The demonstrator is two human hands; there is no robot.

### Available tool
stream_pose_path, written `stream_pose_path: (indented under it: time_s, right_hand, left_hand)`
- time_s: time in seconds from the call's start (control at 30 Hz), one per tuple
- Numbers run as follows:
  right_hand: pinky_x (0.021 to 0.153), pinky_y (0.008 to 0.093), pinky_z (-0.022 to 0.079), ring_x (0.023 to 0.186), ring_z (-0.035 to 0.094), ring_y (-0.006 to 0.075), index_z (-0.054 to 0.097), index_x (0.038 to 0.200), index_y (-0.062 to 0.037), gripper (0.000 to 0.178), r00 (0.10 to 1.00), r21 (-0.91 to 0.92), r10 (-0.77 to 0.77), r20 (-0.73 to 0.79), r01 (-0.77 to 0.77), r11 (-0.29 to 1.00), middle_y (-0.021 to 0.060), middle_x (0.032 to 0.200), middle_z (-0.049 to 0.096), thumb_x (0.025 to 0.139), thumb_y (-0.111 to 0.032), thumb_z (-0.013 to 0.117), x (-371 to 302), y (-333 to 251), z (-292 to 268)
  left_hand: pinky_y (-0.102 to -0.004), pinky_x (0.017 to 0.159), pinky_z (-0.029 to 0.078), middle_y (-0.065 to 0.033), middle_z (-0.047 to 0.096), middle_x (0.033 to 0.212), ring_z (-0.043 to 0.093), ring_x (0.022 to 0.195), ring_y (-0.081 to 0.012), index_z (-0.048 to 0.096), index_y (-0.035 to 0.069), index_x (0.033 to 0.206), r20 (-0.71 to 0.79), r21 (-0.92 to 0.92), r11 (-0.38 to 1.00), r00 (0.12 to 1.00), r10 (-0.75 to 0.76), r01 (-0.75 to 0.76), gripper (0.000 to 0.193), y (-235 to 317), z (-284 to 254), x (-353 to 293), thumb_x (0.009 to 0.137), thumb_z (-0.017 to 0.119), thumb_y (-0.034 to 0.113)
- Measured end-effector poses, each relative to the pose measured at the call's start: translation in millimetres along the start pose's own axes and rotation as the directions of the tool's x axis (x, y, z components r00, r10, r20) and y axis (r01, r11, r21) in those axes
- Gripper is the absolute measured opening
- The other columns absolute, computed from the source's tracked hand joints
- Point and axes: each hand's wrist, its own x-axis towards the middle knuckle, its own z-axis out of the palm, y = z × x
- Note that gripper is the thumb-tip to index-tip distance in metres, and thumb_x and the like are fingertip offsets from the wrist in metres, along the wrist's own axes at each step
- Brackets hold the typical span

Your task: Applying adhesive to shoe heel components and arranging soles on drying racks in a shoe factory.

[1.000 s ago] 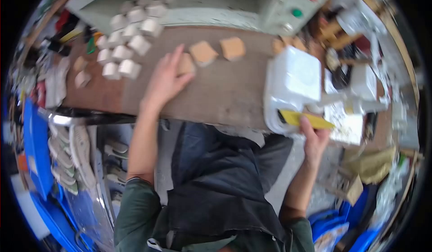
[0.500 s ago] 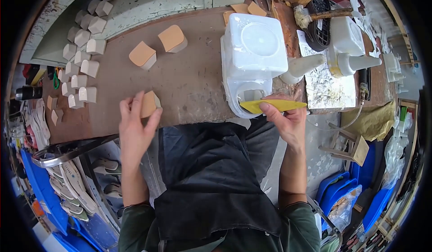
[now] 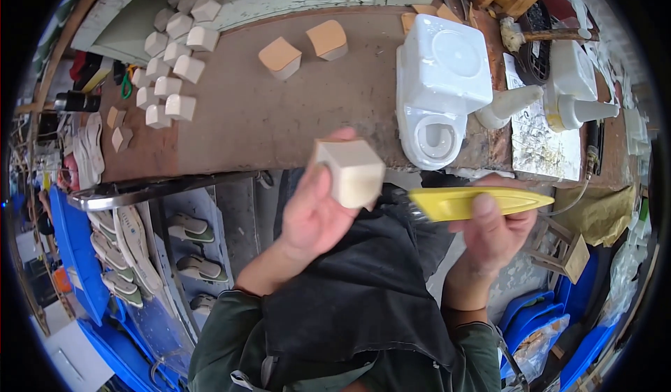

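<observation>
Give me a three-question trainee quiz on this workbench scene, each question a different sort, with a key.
1. True or false: the left hand holds a pale wooden block above the bench edge.
2. Multiple choice: the right hand holds A) a hammer, B) a yellow-handled brush, C) a glue bottle.
3. Fill in: two tan-topped blocks stand on the brown bench to the ___ of the white plastic jug.

Key: 1 true; 2 B; 3 left.
</observation>
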Motion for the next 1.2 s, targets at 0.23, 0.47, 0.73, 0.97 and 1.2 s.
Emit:
stream_pose_path:
  time_s: [0.23, 0.47, 0.73, 0.97, 1.2]
  right_hand:
    - [0.044, 0.0232, 0.041, 0.049, 0.055, 0.0146, 0.062, 0.081, 0.0023, 0.021, 0.857, -0.206, -0.38, 0.348, 0.466, 0.86, 0.0127, 0.07, 0.061, 0.073, -0.014, 0.071, -5, -9, 19]
    - [0.05, 0.0271, 0.044, 0.059, 0.056, 0.0176, 0.065, 0.074, -0.0027, 0.029, 0.166, 0.195, -0.545, 0.822, 0.817, 0.543, 0.0081, 0.068, 0.062, 0.065, -0.028, 0.078, 12, -44, 16]
    - [0.041, 0.0232, 0.036, 0.042, 0.047, 0.0149, 0.059, 0.081, 0.0065, 0.017, 0.622, -0.059, -0.607, 0.494, 0.721, 0.69, 0.0134, 0.06, 0.054, 0.074, -0.008, 0.062, 0, -40, 25]
    - [0.046, 0.0242, 0.044, 0.047, 0.055, 0.0148, 0.063, 0.075, 0.004, 0.016, 0.916, -0.11, -0.33, 0.229, 0.361, 0.926, 0.0124, 0.062, 0.062, 0.068, -0.008, 0.072, -18, -40, 25]
    - [0.041, 0.0245, 0.04, 0.051, 0.057, 0.0156, 0.065, 0.078, 0.0035, 0.015, 0.912, -0.28, -0.386, 0.14, 0.411, 0.868, 0.0113, 0.066, 0.062, 0.069, -0.008, 0.07, 1, -60, 18]
  left_hand:
    - [-0.0395, 0.088, 0.04, -0.0156, 0.044, 0.124, 0.046, 0.11, -0.026, 0.021, 0.009, 0.139, 0.075, -0.158, 0.984, 0.995, -0.07, 0.082, 0.057, -2, 36, -26, 0.094, 0.036, 0.041]
    - [-0.0397, 0.085, 0.044, -0.0151, 0.045, 0.124, 0.051, 0.106, -0.0273, 0.02, 0.008, 0.138, -0.103, 0.075, 0.972, 0.971, -0.215, 0.223, 0.061, 13, 61, -40, 0.092, 0.039, 0.043]
    - [-0.0367, 0.079, 0.041, -0.0105, 0.045, 0.125, 0.046, 0.106, -0.0231, 0.021, 0.006, 0.137, -0.059, 0.075, 0.986, 0.988, -0.143, 0.147, 0.064, 10, 70, -48, 0.09, 0.04, 0.045]
    - [-0.0328, 0.07, 0.038, -0.0129, 0.049, 0.11, 0.047, 0.087, -0.0216, 0.028, 0.008, 0.132, -0.011, 0.06, 0.998, 1.0, -0.008, 0.009, 0.061, 11, 63, -50, 0.089, 0.042, 0.049]
    - [-0.0344, 0.074, 0.041, -0.0183, 0.049, 0.108, 0.048, 0.088, -0.0229, 0.031, 0.006, 0.132, 0.066, 0.064, 0.998, 0.998, 0.005, -0.01, 0.059, 12, 68, -51, 0.09, 0.04, 0.045]
